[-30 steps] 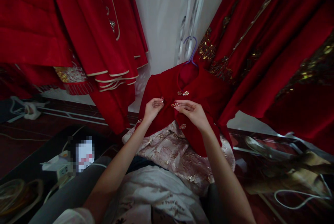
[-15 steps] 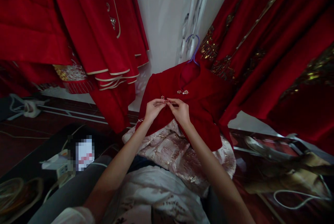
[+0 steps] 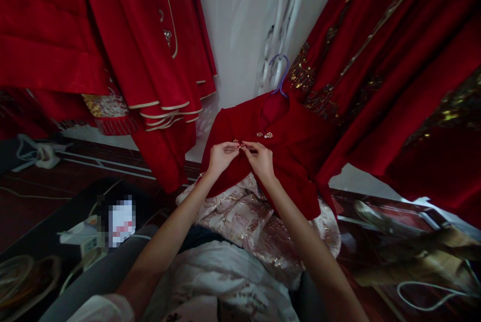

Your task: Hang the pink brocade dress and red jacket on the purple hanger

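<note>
A red jacket (image 3: 236, 117) lies spread in front of me, its collar around a purple hanger (image 3: 281, 81). My left hand (image 3: 221, 156) and my right hand (image 3: 262, 159) meet at the jacket's front, both closed in a fingertip pinch on it. The small detail between the fingertips is too small and covered to make out. Just above the right hand sits a flower-shaped ornamental fastener (image 3: 264, 135). Under the jacket, a pale pink brocade cloth (image 3: 259, 222) with shiny threads drapes over my lap.
Red garments with pale piping (image 3: 150, 51) hang at the left; gold-embroidered red garments (image 3: 376, 76) hang at the right. A dark surface at lower left carries a power strip (image 3: 84, 237) and a blurred-out lit screen (image 3: 122, 222). White cord (image 3: 424, 304) loops at lower right.
The view has shifted slightly, so the hanging garments and jacket appear a little lower and to the right. Both hands keep the same pinch at the jacket front.
</note>
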{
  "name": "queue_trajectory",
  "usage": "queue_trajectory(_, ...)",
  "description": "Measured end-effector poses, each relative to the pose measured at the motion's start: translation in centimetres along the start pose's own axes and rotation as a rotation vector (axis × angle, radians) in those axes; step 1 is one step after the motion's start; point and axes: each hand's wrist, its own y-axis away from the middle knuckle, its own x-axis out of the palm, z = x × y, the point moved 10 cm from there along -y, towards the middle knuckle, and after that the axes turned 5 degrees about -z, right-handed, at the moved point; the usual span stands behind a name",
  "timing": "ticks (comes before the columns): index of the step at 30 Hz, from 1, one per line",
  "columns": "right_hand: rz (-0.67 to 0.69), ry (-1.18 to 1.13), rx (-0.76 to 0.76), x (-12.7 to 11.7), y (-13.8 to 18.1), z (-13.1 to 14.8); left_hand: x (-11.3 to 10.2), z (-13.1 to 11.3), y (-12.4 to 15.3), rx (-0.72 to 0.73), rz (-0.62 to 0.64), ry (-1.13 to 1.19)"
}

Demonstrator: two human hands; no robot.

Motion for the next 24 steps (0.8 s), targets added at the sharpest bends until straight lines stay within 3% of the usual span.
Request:
queue_trajectory(4,-0.002,0.025,-0.021,0.1,-0.6,0.3,0.3,-0.4,-0.9,0.058,0.066,-0.115)
queue_trajectory(7,0.091,-0.047,-0.014,-0.2,0.2,0.0,0.5,-0.8,-0.7,0.068,0.179,-0.148)
queue_trajectory(11,0.223,-0.185,0.166,-2.4,2.5,-2.6,-1.1,-0.4,1.7,0.005,0.28,-0.17)
queue_trajectory(14,0.345,-0.115,0.292,-3.7,3.9,-4.8,-1.9,1.0,4.7,-0.11,0.355,-0.189)
queue_trajectory(17,0.469,0.013,0.336,-3.7,4.8,-6.3,-1.2,1.9,7.4,-0.16,0.396,-0.168)
queue_trajectory(21,0.55,0.249,0.254,-1.6,5.7,-6.8,1.2,2.7,9.2,-0.164,0.363,-0.081)
queue_trajectory(24,0.518,0.355,0.212,-0.6,5.9,-7.0,1.9,2.6,9.7,-0.124,0.308,-0.046)
